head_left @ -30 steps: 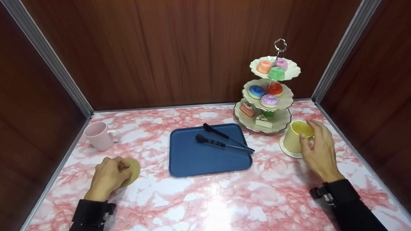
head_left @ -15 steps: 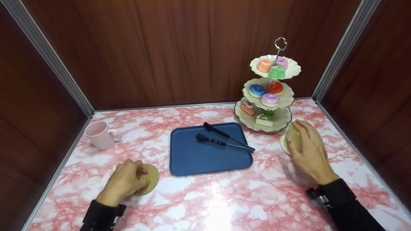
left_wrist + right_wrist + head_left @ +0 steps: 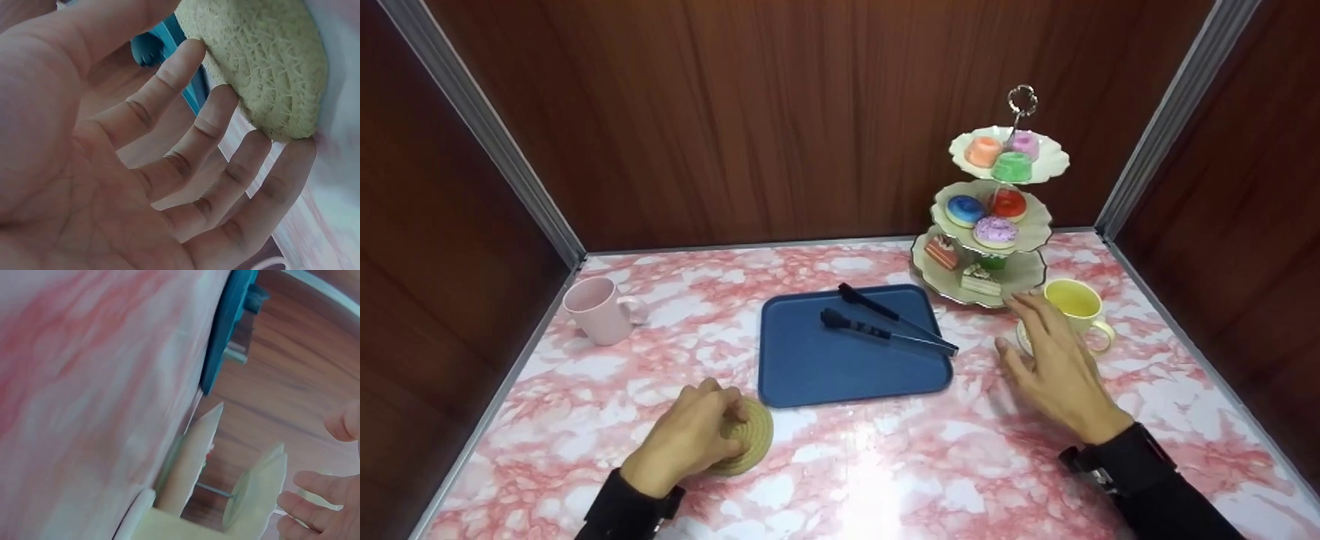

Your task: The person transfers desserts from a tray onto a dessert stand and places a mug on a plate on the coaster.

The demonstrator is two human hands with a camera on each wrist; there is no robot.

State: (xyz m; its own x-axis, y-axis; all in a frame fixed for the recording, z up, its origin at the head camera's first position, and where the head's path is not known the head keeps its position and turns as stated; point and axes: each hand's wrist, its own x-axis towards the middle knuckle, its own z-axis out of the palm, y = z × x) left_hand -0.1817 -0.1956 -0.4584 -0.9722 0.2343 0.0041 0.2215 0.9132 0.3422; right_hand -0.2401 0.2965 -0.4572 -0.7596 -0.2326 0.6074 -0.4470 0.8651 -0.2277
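My left hand [image 3: 690, 436] grips a round woven straw coaster [image 3: 758, 433] by its edges, left of centre in the head view. In the left wrist view the fingertips meet the rim of the coaster [image 3: 261, 62], and the thumb lies across the top of the frame. My right hand [image 3: 1059, 375], fingers spread and holding nothing, hovers in front of a yellow mug [image 3: 1074, 300]. That mug stands upright on a white coaster [image 3: 1024, 339], which the hand partly covers. The right wrist view catches the mug's side [image 3: 174, 526] at the bottom edge.
A blue tray [image 3: 810, 367] lies mid-table with black-tipped tongs [image 3: 859, 325] on it. Behind the yellow mug rises a three-tier stand [image 3: 1054, 161] bearing toy cakes and doughnuts. A pink mug [image 3: 601, 319] is at the left. Wooden panels [image 3: 780, 127] wall in the table.
My left hand has carried the straw coaster rightward and nearer, towards the tray's front left corner. My right hand has come off the yellow mug and shifted left, uncovering its handle.
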